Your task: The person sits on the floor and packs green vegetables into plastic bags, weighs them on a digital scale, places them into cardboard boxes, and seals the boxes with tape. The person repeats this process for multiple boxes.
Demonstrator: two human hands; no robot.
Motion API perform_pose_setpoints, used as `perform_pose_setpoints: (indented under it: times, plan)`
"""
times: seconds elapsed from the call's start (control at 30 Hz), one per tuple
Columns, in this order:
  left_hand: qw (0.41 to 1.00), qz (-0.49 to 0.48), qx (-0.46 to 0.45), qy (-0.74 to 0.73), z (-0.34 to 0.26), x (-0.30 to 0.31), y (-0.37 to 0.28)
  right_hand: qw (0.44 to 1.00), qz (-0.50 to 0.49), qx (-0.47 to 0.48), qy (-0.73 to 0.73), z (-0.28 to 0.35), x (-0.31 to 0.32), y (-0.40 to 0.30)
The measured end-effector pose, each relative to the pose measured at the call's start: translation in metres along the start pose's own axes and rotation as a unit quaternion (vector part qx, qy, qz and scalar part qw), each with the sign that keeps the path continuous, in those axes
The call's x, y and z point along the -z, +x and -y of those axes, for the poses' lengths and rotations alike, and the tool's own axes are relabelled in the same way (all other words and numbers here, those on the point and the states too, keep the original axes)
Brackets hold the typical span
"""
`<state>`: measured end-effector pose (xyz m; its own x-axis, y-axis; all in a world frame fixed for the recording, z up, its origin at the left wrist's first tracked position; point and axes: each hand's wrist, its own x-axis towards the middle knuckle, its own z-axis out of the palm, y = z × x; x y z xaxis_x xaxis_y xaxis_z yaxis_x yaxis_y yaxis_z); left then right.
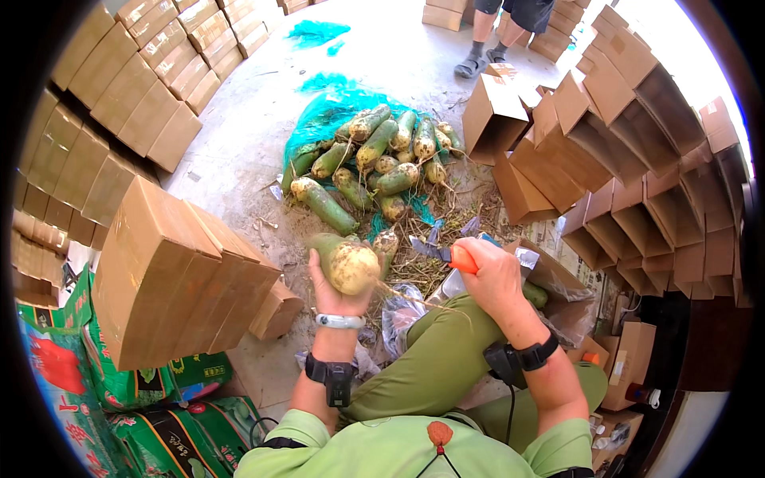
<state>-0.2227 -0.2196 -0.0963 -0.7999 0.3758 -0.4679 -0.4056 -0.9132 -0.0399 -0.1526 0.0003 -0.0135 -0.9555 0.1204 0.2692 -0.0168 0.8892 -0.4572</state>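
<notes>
My left hand (pixel 340 293) grips a green radish (pixel 354 267), its pale, soil-stained root end towards me and a long thin root trailing right over my knee. In my right hand (pixel 493 272) is a knife with an orange handle (pixel 464 258); its short dark blade (pixel 427 248) points left, apart from the radish. Beyond my hands lies a pile of green radishes (pixel 376 149), many smeared with soil, spilling from a teal mesh bag (pixel 317 119). One more radish (pixel 386 245) rests just behind the held one.
Closed cartons (pixel 173 275) stand at my left, over green printed bags (pixel 173 436). Open empty cartons (pixel 627 167) are stacked at right. By my right knee, an open carton (pixel 556 287) holds a radish. Dry roots and leaves (pixel 418 269) litter the floor. A person's legs (pixel 484 30) are at the back.
</notes>
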Motion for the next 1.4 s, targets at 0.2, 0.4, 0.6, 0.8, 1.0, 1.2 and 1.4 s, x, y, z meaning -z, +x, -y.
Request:
perform_pose_setpoints:
  times: [0.2, 0.4, 0.6, 0.8, 1.0, 1.2, 1.4]
  plan:
    - [0.993, -0.017, 0.018, -0.119, 0.011, -0.009, 0.000, 0.997, 0.017, 0.049, -0.049, -0.015, -0.008, -0.011]
    - [0.993, 0.023, 0.033, -0.112, 0.028, -0.010, -0.001, 0.981, -0.014, 0.187, -0.055, 0.016, -0.020, -0.002]
    - [0.994, 0.046, 0.080, -0.050, 0.043, -0.004, -0.003, 0.981, -0.033, 0.181, -0.057, 0.025, -0.026, 0.005]
    - [0.996, 0.053, 0.072, -0.025, 0.048, 0.002, 0.005, 0.980, -0.061, 0.171, -0.085, 0.023, -0.030, 0.007]
    - [0.991, 0.056, 0.096, -0.070, 0.047, -0.018, -0.008, 0.982, -0.151, -0.110, -0.009, -0.028, -0.024, 0.033]
    - [0.972, 0.023, -0.091, 0.216, 0.016, -0.026, -0.001, 0.967, 0.009, -0.194, -0.163, -0.091, 0.051, 0.004]
    - [0.829, 0.071, -0.249, 0.496, 0.012, -0.035, 0.014, 0.933, -0.054, -0.330, -0.129, -0.150, 0.128, -0.065]
